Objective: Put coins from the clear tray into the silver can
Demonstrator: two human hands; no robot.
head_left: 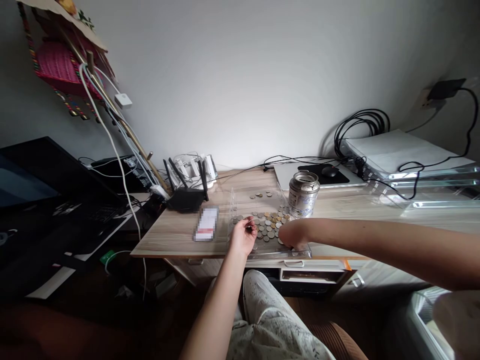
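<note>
A clear shallow plastic tray (275,254) lies on the wooden desk, with many silver and brass-coloured coins (267,223) spread in it. My left hand (243,236) is over the tray's left part, palm turned up and fingers curled. A small shiny edge, which looks like a coin, shows at its fingertips. My right hand (294,234) reaches down into the tray's right side beside the coins; its fingers are hidden behind the back of the hand. Just beyond it stands a round metal tin (303,197) with a slot in its lid. A few coins lie apart at the tray's far end.
Left of the tray lies a phone (206,224), its screen blurred. Behind it stands a black router (186,199) with antennas. A mouse (330,171) sits on a laptop at the back right, beside stacked clear trays (408,176) and cables. A laptop (48,175) is at far left.
</note>
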